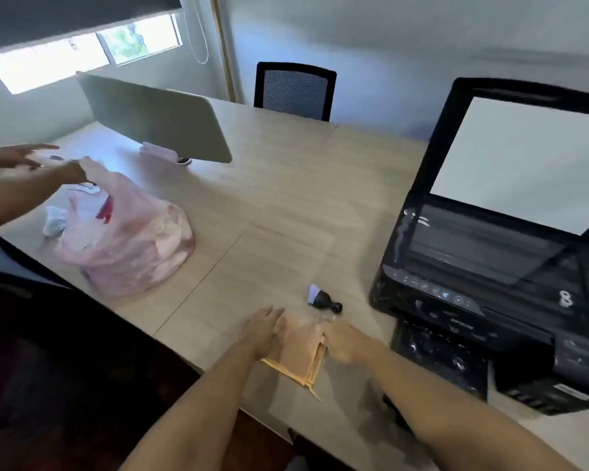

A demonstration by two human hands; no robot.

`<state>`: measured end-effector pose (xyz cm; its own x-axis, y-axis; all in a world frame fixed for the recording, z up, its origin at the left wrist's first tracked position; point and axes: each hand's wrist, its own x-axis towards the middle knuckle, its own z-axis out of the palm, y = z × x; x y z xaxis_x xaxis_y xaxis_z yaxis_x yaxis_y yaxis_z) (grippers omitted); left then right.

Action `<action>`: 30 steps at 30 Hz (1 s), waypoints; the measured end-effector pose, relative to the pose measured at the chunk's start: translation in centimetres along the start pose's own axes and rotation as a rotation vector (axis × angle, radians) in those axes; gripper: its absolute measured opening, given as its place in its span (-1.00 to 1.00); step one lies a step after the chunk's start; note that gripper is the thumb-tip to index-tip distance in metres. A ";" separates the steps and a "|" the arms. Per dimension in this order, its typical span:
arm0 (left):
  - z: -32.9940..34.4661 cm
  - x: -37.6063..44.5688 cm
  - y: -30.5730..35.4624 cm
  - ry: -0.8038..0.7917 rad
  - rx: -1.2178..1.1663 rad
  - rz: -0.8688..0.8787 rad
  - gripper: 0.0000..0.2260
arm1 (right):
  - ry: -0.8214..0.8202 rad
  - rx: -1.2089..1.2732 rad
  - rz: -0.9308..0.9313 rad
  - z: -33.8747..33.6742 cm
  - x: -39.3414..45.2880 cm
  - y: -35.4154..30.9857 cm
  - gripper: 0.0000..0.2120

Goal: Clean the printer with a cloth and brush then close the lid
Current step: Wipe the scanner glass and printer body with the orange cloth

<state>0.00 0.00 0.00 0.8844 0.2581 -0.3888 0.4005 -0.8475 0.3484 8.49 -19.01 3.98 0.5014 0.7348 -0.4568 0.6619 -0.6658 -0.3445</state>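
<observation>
A black printer (483, 300) stands at the right of the wooden table (286, 198) with its scanner lid (524, 158) raised; white specks dot its front. A folded tan cloth (300, 355) lies on the table near the front edge. My left hand (264, 329) rests flat on the cloth's left side with fingers spread. My right hand (344, 343) touches the cloth's right edge; I cannot tell whether it grips it. A small black brush (323, 297) with pale bristles lies just beyond the cloth, between it and the printer.
Another person's hands (48, 164) handle a pink plastic bag (126, 239) at the table's left. A grey divider panel (157, 120) stands at the back left, and a black mesh chair (295, 90) sits at the far side.
</observation>
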 end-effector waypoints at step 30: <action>-7.0 3.8 19.9 0.218 -0.789 0.369 -0.43 | 0.650 1.661 0.289 -16.8 -12.1 10.2 -0.88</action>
<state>13.03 -12.63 11.44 0.9830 0.1832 0.0067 0.0587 -0.3492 0.9352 18.50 -32.54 19.77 0.8724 0.2405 -0.4256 -0.4602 0.1100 -0.8810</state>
